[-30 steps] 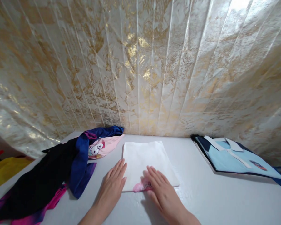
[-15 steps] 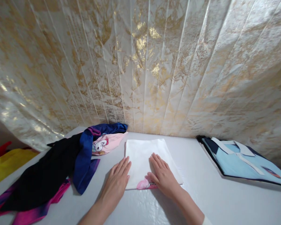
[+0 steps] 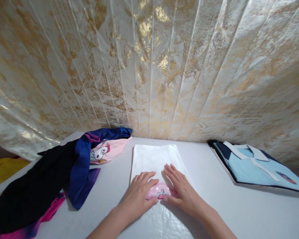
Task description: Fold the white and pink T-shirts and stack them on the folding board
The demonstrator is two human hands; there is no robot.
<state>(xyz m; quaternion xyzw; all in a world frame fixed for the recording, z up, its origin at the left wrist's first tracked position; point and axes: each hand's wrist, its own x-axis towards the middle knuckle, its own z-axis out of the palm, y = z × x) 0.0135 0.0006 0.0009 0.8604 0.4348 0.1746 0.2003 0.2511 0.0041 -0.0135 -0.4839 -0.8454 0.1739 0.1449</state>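
Note:
A folded white garment (image 3: pixel 154 158) lies flat on the white table (image 3: pixel 209 192), with a pink printed patch (image 3: pixel 158 192) showing at its near edge. My left hand (image 3: pixel 139 192) rests on the garment's near left part, fingers stretched out towards the pink patch. My right hand (image 3: pixel 181 190) lies flat on the near right part, fingers spread, thumb beside the pink patch. Both hands press on the cloth and hold nothing.
A loose heap of clothes (image 3: pixel 54 176), black, dark blue, magenta and a pink cartoon print, lies on the left. A folded light-blue collared shirt (image 3: pixel 254 162) lies at the right. A gold-and-white curtain (image 3: pixel 149 66) hangs behind. Yellow cloth (image 3: pixel 2 167) sits off the table's left.
My left hand has moved from the table beside the garment onto its near edge. Both hands have come together at the pink patch, which shows more now.

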